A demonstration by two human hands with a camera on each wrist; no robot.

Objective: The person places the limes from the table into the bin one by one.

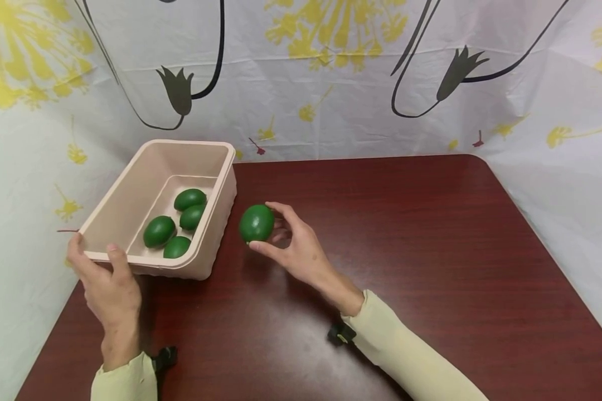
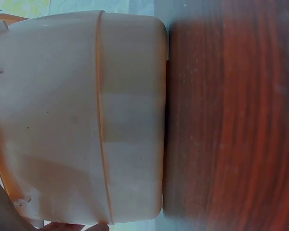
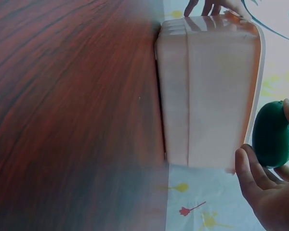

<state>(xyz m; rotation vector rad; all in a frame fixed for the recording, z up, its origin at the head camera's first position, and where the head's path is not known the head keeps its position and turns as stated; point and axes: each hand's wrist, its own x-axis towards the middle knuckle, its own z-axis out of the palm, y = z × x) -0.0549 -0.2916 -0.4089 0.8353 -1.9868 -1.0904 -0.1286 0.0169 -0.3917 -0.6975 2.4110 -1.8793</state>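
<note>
My right hand (image 1: 306, 253) holds a green lime (image 1: 257, 224) between thumb and fingers, just right of a beige plastic bin (image 1: 219, 234). In the right wrist view, the lime (image 3: 272, 134) is beside the bin's upper edge, with thumb and fingertips at its ends. My left hand (image 1: 111, 292) grips the bin's near-left corner, its thumb over the rim. Inside, several limes (image 1: 159, 231) lie on the bin's floor, two of them partly hidden by the right and near walls. The left wrist view shows mostly the bin's outer wall (image 2: 58, 106).
The bin stands on the left side of a dark red wooden table (image 1: 406, 239). Behind and beside the table hangs a white sheet (image 1: 351, 106) printed with yellow flowers and dark stems. A small black device (image 1: 341, 333) sits at my right cuff.
</note>
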